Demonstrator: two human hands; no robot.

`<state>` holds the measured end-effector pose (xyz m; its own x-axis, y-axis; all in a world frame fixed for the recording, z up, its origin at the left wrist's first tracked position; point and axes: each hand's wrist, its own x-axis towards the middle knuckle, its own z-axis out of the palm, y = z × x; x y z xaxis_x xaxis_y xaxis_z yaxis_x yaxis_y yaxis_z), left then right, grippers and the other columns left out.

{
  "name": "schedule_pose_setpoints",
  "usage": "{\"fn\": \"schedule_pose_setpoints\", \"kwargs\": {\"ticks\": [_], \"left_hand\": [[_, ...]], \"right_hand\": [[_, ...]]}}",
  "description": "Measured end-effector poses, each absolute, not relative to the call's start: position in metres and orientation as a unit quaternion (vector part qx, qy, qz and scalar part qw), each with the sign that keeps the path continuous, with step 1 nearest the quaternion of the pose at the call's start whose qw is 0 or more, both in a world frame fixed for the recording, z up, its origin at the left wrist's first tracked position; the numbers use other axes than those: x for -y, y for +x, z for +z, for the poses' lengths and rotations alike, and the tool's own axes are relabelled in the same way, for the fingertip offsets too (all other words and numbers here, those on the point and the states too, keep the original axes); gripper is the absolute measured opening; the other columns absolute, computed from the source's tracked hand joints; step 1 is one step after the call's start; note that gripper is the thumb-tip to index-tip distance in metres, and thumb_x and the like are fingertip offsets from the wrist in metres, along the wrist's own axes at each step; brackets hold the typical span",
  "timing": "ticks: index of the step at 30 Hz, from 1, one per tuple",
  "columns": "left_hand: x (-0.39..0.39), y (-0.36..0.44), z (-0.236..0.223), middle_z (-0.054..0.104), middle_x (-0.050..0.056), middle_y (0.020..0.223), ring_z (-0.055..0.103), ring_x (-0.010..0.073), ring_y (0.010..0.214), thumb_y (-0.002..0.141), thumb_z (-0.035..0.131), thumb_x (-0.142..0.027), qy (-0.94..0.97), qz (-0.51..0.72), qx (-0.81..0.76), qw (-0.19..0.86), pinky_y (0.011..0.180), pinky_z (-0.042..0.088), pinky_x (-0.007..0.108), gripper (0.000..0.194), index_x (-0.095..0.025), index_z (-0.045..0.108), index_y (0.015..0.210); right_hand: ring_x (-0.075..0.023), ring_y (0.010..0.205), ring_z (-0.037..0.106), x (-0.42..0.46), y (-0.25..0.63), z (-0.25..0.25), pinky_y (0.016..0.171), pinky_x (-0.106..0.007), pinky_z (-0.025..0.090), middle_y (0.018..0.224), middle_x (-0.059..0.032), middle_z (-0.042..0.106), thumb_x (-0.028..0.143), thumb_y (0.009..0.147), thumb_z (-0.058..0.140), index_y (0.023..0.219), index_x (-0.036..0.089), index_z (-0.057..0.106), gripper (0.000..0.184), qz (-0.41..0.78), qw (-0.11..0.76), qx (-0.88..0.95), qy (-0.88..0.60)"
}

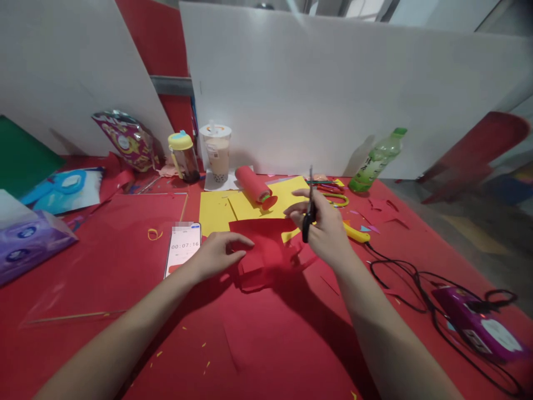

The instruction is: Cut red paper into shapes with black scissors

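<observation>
My right hand (327, 230) holds a pair of black-handled scissors (309, 219), their blades pointing up and away from me. Its index finger and thumb reach left over the top right corner of a red paper sheet (266, 247). That sheet is bent, with cut, ragged strips on its right side. At the sheet's left part is my left hand (220, 253), thumb and fingers apart, fingertips on or just over the paper. Behind the sheet, a red paper roll (252, 184) with a red disc at its near end lies on yellow paper (214, 208).
A phone (183, 247) showing a timer lies left of my left hand. Behind stand a yellow-lidded bottle (183, 158), a bubble tea cup (217, 153) and a tilted green bottle (377, 161). A yellow glue gun (356, 232) trails a black cable (416, 278) toward a purple box (478, 322).
</observation>
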<state>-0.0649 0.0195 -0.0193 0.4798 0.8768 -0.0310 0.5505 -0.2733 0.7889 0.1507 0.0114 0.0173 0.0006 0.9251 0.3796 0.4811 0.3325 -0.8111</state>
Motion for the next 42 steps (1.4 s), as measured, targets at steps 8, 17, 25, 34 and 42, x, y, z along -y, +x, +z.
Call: {"fn": "schedule_pose_setpoints", "kwargs": {"ticks": [8, 17, 25, 34, 42], "left_hand": [[-0.023, -0.069, -0.016, 0.07, 0.004, 0.096, 0.063, 0.0172, 0.086, 0.074, 0.049, -0.014, 0.77, 0.272, -0.493, 0.301, 0.075, 0.05, 0.03, 0.024, -0.02, 0.065, 0.092], [-0.022, -0.071, -0.017, 0.069, 0.003, 0.092, 0.061, 0.0138, 0.071, 0.075, 0.05, -0.014, 0.75, 0.301, -0.526, 0.264, 0.065, 0.049, 0.026, 0.025, -0.021, 0.064, 0.094], [-0.026, -0.075, -0.015, 0.068, 0.002, 0.087, 0.048, 0.0079, 0.05, 0.073, 0.05, -0.014, 0.7, 0.362, -0.559, 0.258, 0.052, 0.044, 0.022, 0.025, -0.019, 0.064, 0.094], [-0.02, -0.072, -0.011, 0.066, 0.004, 0.092, 0.055, 0.0091, 0.056, 0.074, 0.053, -0.021, 0.674, 0.429, -0.536, 0.273, 0.053, 0.047, 0.021, 0.023, -0.018, 0.063, 0.095], [-0.015, -0.07, -0.008, 0.07, 0.003, 0.087, 0.061, 0.0135, 0.07, 0.074, 0.051, -0.013, 0.758, 0.37, -0.512, 0.162, 0.066, 0.051, 0.025, 0.024, -0.02, 0.063, 0.094]], "right_hand": [[-0.0164, 0.064, 0.058, 0.006, 0.163, 0.009, 0.07, -0.035, 0.046, 0.077, 0.0012, 0.058, 0.044, 0.084, 0.048, 0.099, 0.029, 0.042, 0.022, 0.128, 0.75, 0.509, -0.402], [-0.0078, 0.037, 0.041, 0.035, 0.152, -0.039, 0.035, -0.021, 0.035, 0.055, 0.0055, 0.053, 0.048, 0.073, 0.061, 0.087, 0.021, 0.044, 0.034, 0.558, 0.458, 0.478, -0.501], [-0.008, 0.037, 0.044, 0.046, 0.136, -0.054, 0.037, -0.023, 0.036, 0.048, 0.0084, 0.045, 0.035, 0.062, 0.072, 0.106, 0.015, 0.055, 0.052, 0.636, 0.376, 0.456, -0.496], [-0.0055, 0.032, 0.037, 0.06, 0.122, -0.057, 0.036, -0.017, 0.023, 0.041, 0.0124, 0.046, 0.051, 0.064, 0.066, 0.077, 0.023, 0.032, 0.045, 0.727, 0.329, 0.438, -0.415], [-0.0066, 0.033, 0.041, 0.06, 0.129, -0.062, 0.037, -0.019, 0.023, 0.051, 0.0066, 0.055, 0.062, 0.067, 0.06, 0.079, 0.022, 0.036, 0.049, 0.734, 0.375, 0.437, -0.359]]}}
